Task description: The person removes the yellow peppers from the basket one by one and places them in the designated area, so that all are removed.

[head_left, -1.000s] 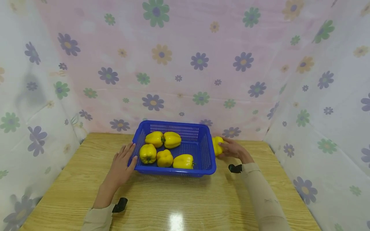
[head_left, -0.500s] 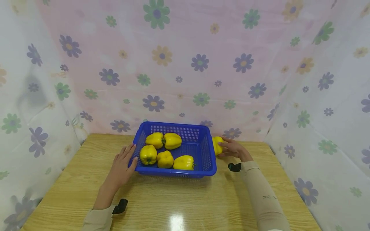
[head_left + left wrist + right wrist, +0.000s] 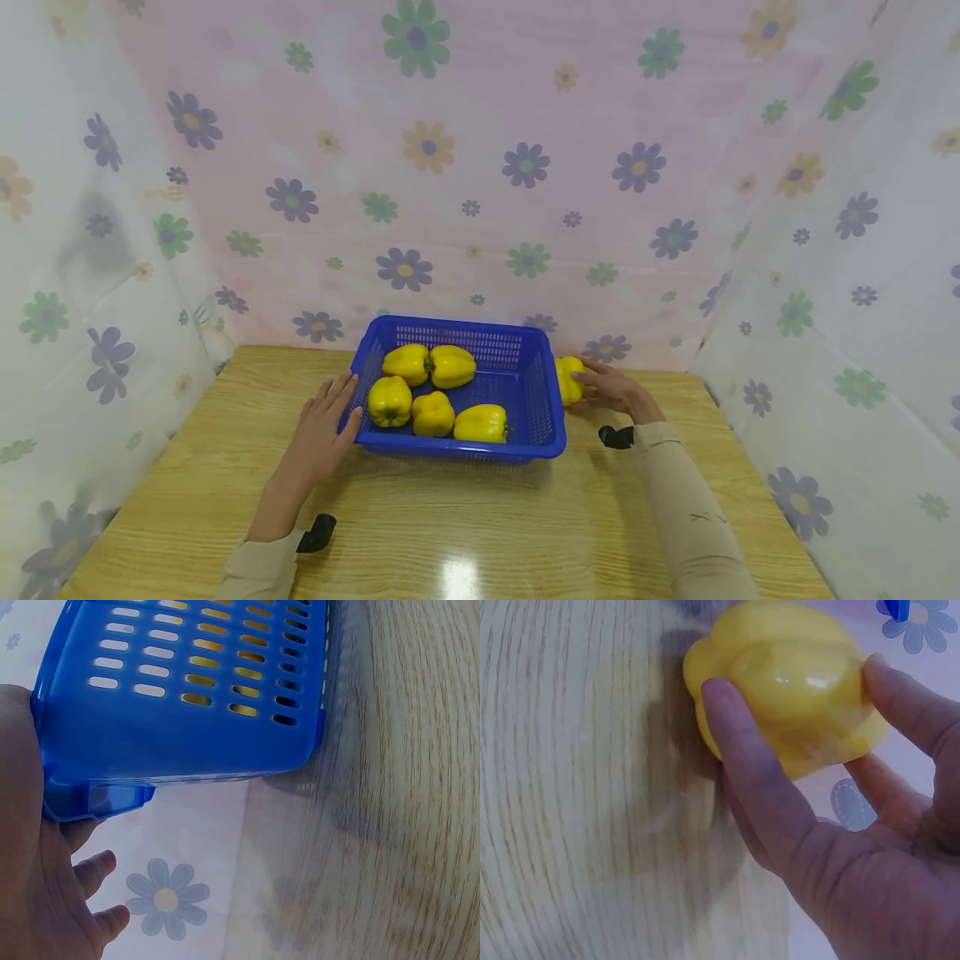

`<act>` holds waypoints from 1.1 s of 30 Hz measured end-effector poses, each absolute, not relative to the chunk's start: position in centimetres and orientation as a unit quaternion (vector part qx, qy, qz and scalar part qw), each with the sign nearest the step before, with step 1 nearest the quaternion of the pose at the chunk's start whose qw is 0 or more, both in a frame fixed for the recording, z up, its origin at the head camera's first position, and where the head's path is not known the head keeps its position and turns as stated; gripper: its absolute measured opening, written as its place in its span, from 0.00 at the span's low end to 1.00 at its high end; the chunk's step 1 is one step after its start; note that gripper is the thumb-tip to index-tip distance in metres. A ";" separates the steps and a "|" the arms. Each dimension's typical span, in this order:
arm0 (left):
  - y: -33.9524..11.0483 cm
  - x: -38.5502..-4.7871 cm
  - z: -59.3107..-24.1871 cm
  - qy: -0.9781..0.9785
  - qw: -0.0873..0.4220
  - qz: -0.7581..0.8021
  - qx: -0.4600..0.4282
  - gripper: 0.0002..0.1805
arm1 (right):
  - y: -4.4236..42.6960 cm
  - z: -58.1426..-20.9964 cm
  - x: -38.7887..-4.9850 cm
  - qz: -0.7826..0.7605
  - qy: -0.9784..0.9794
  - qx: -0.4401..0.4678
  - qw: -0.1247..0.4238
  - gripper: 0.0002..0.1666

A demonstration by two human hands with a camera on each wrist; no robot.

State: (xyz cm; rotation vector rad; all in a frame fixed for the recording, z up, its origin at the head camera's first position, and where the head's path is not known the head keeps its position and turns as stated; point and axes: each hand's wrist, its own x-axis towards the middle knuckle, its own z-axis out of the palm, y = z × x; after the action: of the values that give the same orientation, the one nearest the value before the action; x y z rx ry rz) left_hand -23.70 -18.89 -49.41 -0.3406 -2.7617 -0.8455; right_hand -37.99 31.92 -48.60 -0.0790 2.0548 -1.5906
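Observation:
In the head view, a blue perforated plastic basket holds several yellow bell peppers. My left hand rests against the basket's left end, fingers fairly straight along the rim. The left wrist view has that hand beside the rim, with fingertips spread past it and peppers showing through the slots. Just outside the basket's right wall, my right hand holds another yellow bell pepper. Seen from the right wrist, thumb and fingers of the hand grip that pepper low over the tabletop; whether it touches the wood is unclear.
The wooden table extends in front of the basket and to both sides. A flower-patterned curtain hangs right behind the table and along its left and right sides. A dark wrist-camera mount sticks out from each sleeve.
The view shifts very slightly. Both hands, the basket and the peppers stay where they were.

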 end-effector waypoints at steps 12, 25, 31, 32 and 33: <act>-18.8 -23.6 -49.2 -0.942 0.121 -0.290 -0.121 0.31 | 32.0 -48.3 -37.3 -0.581 0.772 -0.014 0.257 0.41; -18.9 -23.6 -49.3 -0.940 0.120 -0.296 -0.118 0.32 | 31.4 -47.9 -36.9 -0.557 0.796 -0.022 0.234 0.40; -18.9 -23.6 -49.4 -0.940 0.119 -0.296 -0.119 0.32 | 31.1 -47.7 -36.6 -0.552 0.805 -0.025 0.215 0.40; -18.9 -23.6 -49.3 -0.940 0.119 -0.297 -0.120 0.32 | 31.1 -47.7 -36.5 -0.552 0.806 -0.025 0.213 0.40; -18.9 -23.6 -49.3 -0.940 0.118 -0.298 -0.120 0.32 | 31.1 -47.6 -36.5 -0.551 0.808 -0.025 0.210 0.40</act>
State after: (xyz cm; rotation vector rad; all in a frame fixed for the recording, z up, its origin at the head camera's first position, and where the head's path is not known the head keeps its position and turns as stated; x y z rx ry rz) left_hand -23.58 -18.89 -49.35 -0.3498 -2.7492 -0.8705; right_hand -36.46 31.11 -47.62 -0.0691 2.2459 -1.5312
